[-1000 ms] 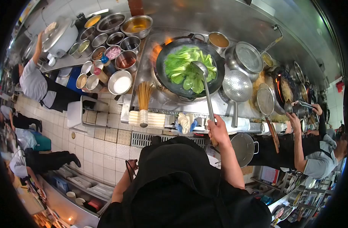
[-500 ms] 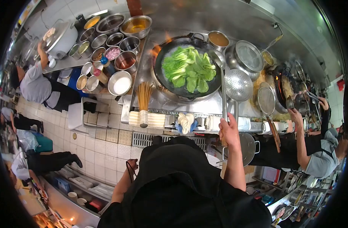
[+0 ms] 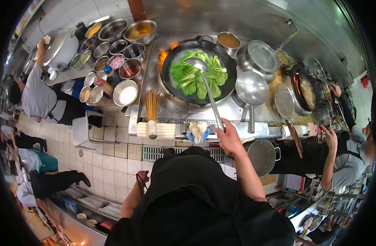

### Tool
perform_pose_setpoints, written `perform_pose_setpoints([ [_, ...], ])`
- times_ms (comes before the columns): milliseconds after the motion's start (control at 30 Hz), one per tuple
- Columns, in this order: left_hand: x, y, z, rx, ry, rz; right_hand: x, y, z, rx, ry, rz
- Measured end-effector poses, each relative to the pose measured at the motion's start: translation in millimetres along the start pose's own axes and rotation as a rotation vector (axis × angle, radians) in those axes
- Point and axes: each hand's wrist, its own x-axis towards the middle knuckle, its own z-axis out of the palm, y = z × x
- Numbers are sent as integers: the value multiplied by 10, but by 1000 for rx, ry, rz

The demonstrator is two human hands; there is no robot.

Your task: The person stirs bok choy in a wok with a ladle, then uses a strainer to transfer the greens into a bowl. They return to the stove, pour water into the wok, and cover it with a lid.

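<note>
Right hand [image 3: 228, 137] closes its fingers round the near end of the long steel ladle [image 3: 208, 92]. The shaft runs up toward eleven o'clock, and its bowl rests among the bright green leafy vegetables [image 3: 184, 76] in the round black wok [image 3: 234, 74]. The greens lie heaped across the middle of the wok, thicker toward nine o'clock. Orange flames [image 3: 162, 57] lick up outside the rim at ten o'clock.

The left hand [image 3: 143, 177] hangs low beside the black apron [image 3: 188, 192], at seven o'clock from the right hand. Whether it is curled or slack cannot be told.

Stirring well here probably means a firm grip far back on the handle, away from the heat. It likely also means sliding the ladle's bowl under the leaves rather than pressing on them, then turning the nine o'clock heap toward the centre so that nothing scorches by the flames. Strokes are best kept inside the rim. The perforated steel skimmer [image 3: 252, 88] lies just beside the wok at three o'clock, and the steel pot of brown sauce [image 3: 229, 40] stands at one o'clock, so a wide swing could knock either.

A white and blue rag [image 3: 198, 130] sits on the counter edge just left of the right hand.
</note>
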Motion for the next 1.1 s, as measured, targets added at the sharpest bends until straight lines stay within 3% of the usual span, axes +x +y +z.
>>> perform_pose_setpoints([
  [33,43,89,-25,1,1,4,138,38,54,-171,60,-92],
  [100,113,298,-71,4,20,-355,360,-6,134,-343,119,-189],
  [133,85,329,-64,4,25,-352,460,-85,178,-506,141,-204],
  [200,3,365,-47,-101,209,44,639,-165,204,-670,165,-221],
  [333,-60,60,-9,34,95,61,849,-144,231,-843,161,-253],
  [367,-92,170,16,-138,88,-235,867,-138,234,-911,168,-266],
  [433,-150,614,43,-543,259,-850,779,-185,232,-936,144,-248],
  [467,-111,337,204,-591,313,-1012,741,-134,206,-975,157,-279],
  [800,-391,-70,602,-410,462,-816,220,-53,-107,-1175,197,-279],
  [900,-264,-81,510,-338,373,-780,106,-25,-229,-1206,208,-300],
  [1000,-349,887,57,-428,280,-505,-1,-36,-314,-1191,225,-352],
  [1033,-222,864,27,-427,278,-504,-48,-81,-331,-1205,224,-313],
  [1100,36,847,-34,-210,201,-720,-113,-120,-369,-1216,224,-272],
])
